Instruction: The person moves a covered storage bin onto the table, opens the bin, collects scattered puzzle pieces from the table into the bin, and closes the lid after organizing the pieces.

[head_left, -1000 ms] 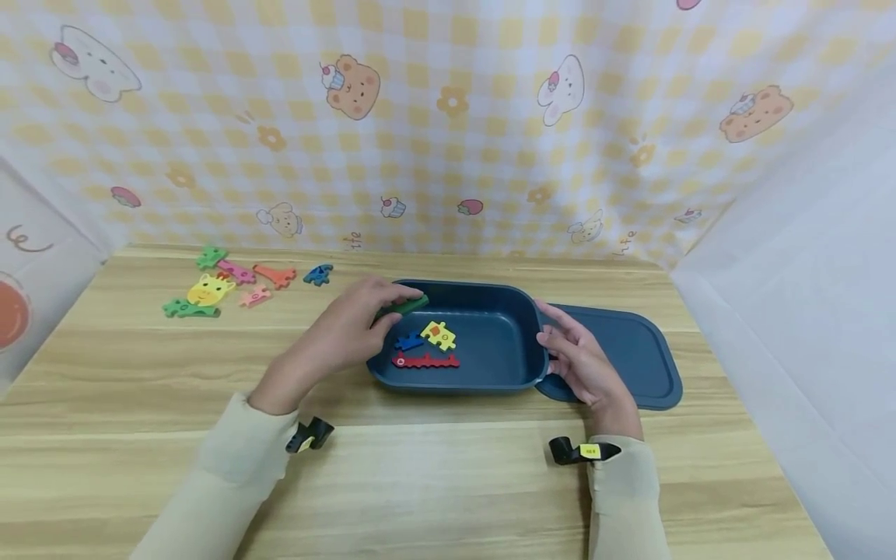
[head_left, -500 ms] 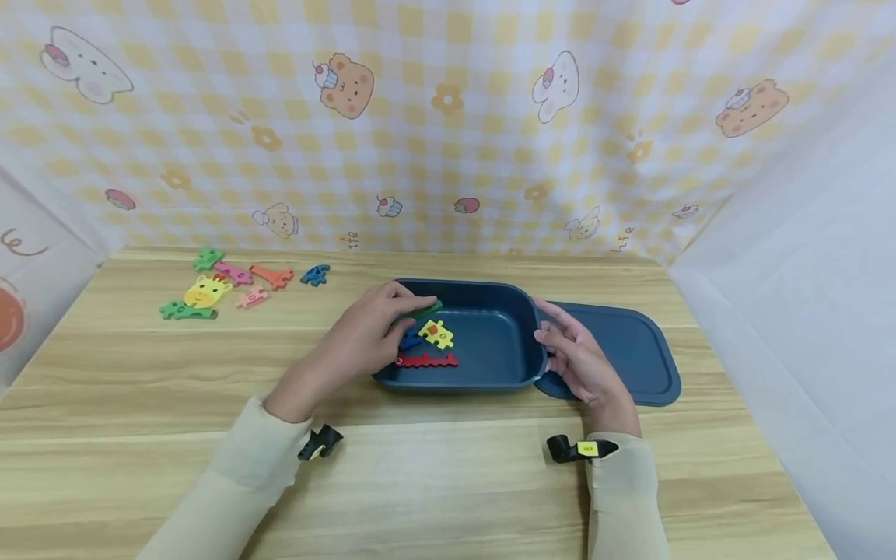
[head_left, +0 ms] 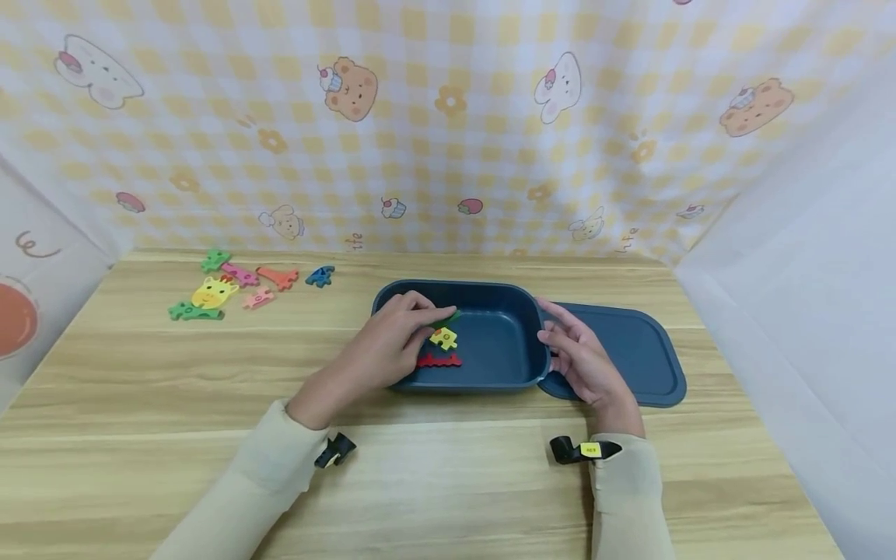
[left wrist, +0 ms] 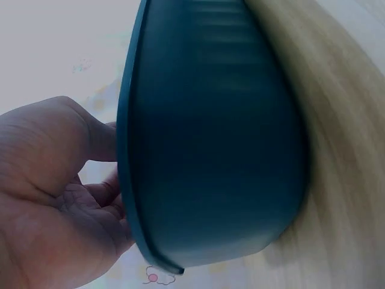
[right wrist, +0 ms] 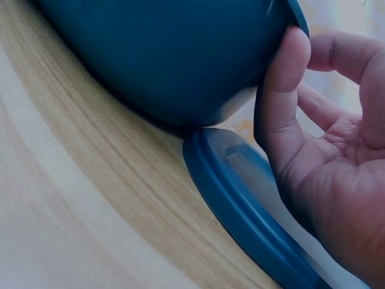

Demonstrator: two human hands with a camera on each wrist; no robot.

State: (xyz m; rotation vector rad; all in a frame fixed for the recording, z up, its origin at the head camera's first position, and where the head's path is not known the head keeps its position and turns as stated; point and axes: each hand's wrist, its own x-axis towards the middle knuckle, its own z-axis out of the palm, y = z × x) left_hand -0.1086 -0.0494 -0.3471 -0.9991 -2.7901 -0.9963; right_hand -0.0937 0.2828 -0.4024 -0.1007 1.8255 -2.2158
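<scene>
A dark blue box [head_left: 493,351] stands on the table with its top uncovered. My left hand [head_left: 392,334] reaches over its left side and holds a green puzzle piece [head_left: 449,319], mostly hidden by the fingers, low inside the box. Close to those fingers lie a yellow puzzle piece [head_left: 444,337] and a red wavy-edged piece [head_left: 441,361], partly covered by the hand. At the box's right end, my right hand [head_left: 586,359] grips the rim, its thumb [right wrist: 283,102] against the outer wall in the right wrist view. In the left wrist view, the box wall [left wrist: 210,138] hides the left fingertips.
A flat blue lid [head_left: 623,350] lies to the right, its left end beside the box. At the back left are several puzzle pieces, including a yellow giraffe head [head_left: 214,292], an orange piece [head_left: 278,277] and a blue piece [head_left: 320,276]. A checked curtain [head_left: 448,155] hangs behind the table.
My left hand has moved right and deeper into the box with the green piece, covering the blue piece that showed there. The right hand stays on the box's end.
</scene>
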